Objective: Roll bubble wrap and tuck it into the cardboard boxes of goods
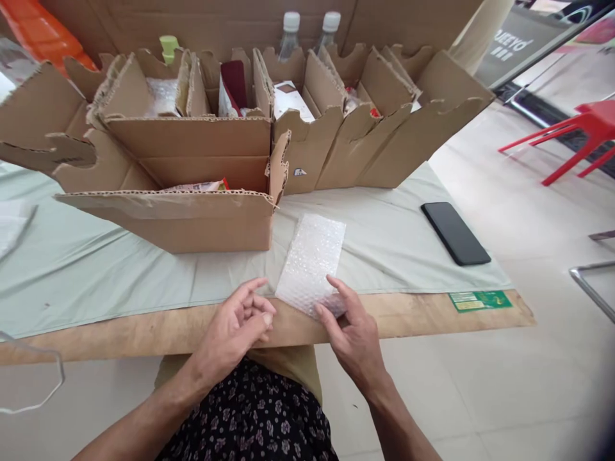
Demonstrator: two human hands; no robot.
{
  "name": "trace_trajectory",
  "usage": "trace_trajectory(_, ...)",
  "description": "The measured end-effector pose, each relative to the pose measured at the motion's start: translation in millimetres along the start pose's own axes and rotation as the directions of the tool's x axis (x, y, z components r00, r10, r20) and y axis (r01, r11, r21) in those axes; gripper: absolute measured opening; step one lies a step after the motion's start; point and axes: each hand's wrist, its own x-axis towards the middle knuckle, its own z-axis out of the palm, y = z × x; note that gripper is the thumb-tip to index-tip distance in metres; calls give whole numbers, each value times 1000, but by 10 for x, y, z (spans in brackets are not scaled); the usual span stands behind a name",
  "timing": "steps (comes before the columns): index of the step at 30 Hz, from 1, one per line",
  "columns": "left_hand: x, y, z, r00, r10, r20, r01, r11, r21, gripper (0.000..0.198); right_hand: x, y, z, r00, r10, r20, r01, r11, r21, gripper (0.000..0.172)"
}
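Observation:
A flat clear bubble-wrap bag (314, 253) lies at the table's front edge, its near end over bare wood. My right hand (353, 330) grips its near right corner, thumb and index finger on top and the other fingers hidden under or behind it. Left of the bag, my left hand (240, 323) hovers over the wooden edge with its fingers loosely bent and nothing visible in them. Just beyond stands an open cardboard bin (221, 221) with a coloured packet (199, 186) inside.
Behind is a row of open cardboard bins (307, 153) with boxes and wrapped items. Two white-capped bottles (290, 35) stand at the back. A black phone (455, 234) rests on the pale green cloth (384, 237) at right. A red stool (589, 128) is on the floor.

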Motion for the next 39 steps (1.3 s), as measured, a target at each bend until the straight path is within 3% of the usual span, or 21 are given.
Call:
trace_trajectory(1,-26,-12,10,986,156,-60,-146,978,146,49,37,0,-3,999,37,19,-37,999,7,41)
trace_trajectory(2,-46,-22,26,943,326,-66,-293,908,298,45,64,-2,-9,997,60,43,-61,998,10,44)
trace_trajectory(4,-51,-30,79,798,596,86,-543,651,531,42,98,-6,-13,994,83,75,-82,997,-8,48)
trace_trajectory(6,4,-24,142,686,661,305,-663,394,636,37,115,-3,1,993,86,80,-82,995,-53,50)
trace_trajectory(7,49,-19,171,667,640,382,-679,310,666,33,117,0,7,995,73,73,-67,995,-79,51)
trace_trajectory(10,203,-22,221,700,535,473,-656,220,722,26,81,-11,-32,998,-63,-30,57,981,-184,51)
trace_trajectory(13,308,-53,217,723,485,492,-644,214,735,29,-18,-69,-166,938,-286,-194,211,918,-335,55)
trace_trajectory(14,327,-65,210,724,478,497,-646,217,732,31,-49,-90,-210,920,-343,-187,258,893,-368,55)
trace_trajectory(16,349,-86,197,726,476,497,-648,228,727,33,-78,-113,-257,915,-401,-49,352,849,-394,50)
trace_trajectory(19,361,-103,180,732,502,460,-634,255,730,38,-22,-66,-214,901,-400,169,434,816,-383,34)
trace_trajectory(23,343,-99,140,697,593,403,-644,271,715,34,94,26,-148,898,-417,138,439,849,-294,26)
trace_trajectory(25,322,-88,121,697,607,382,-666,350,659,27,101,33,-166,913,-384,140,407,886,-222,23)
trace_trajectory(28,311,-63,115,777,555,297,-602,517,608,23,55,21,-222,944,-302,134,321,934,-157,22)
trace_trajectory(30,333,-54,124,825,520,220,-523,557,646,25,10,14,-257,962,-272,27,272,944,-186,24)
trace_trajectory(32,380,-59,136,835,525,167,-477,538,695,28,-31,9,-282,951,-292,-101,261,934,-242,32)
trace_trajectory(34,440,-81,147,821,548,159,-469,490,735,28,-51,2,-286,930,-349,-112,309,911,-273,38)
trace_trajectory(39,528,-132,175,778,603,178,-457,347,819,26,51,10,-166,902,-403,156,432,836,-340,30)
